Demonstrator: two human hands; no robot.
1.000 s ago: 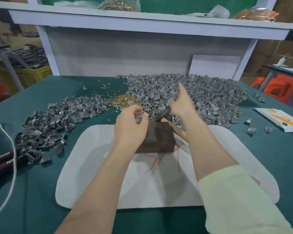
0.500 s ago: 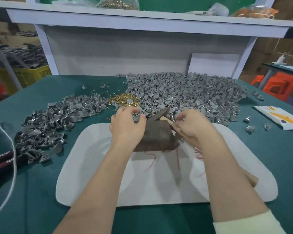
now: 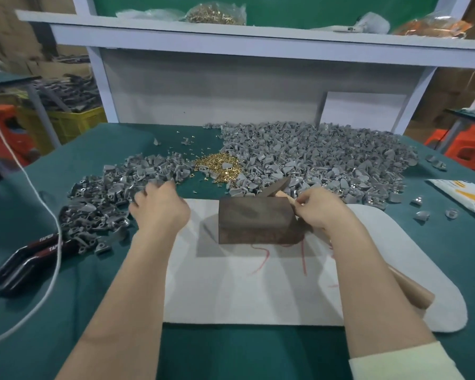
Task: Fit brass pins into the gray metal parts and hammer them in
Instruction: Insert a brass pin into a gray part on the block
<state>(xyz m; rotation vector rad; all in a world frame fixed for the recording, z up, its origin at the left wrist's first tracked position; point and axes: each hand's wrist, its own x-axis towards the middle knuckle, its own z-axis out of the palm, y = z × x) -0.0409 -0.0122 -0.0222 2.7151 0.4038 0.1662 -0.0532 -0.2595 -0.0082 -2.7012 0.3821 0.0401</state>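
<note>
A dark brown block stands on the white mat. A hammer leans on the block's far right corner, and its wooden handle runs under my right arm. My right hand is beside the block's right end, fingers pinched together at the handle; what they hold is hidden. My left hand hangs over the near edge of the left pile of gray metal parts, fingers blurred and spread downward. Loose brass pins lie in a heap between this pile and the large right pile of gray parts.
The green table carries black-handled pliers and a white cord at the left. A white packet and a few stray gray parts lie at the right. A white shelf overhangs the back.
My right hand came back from the right pile to the block's right end. My left hand left the block and swung left onto the left pile.
</note>
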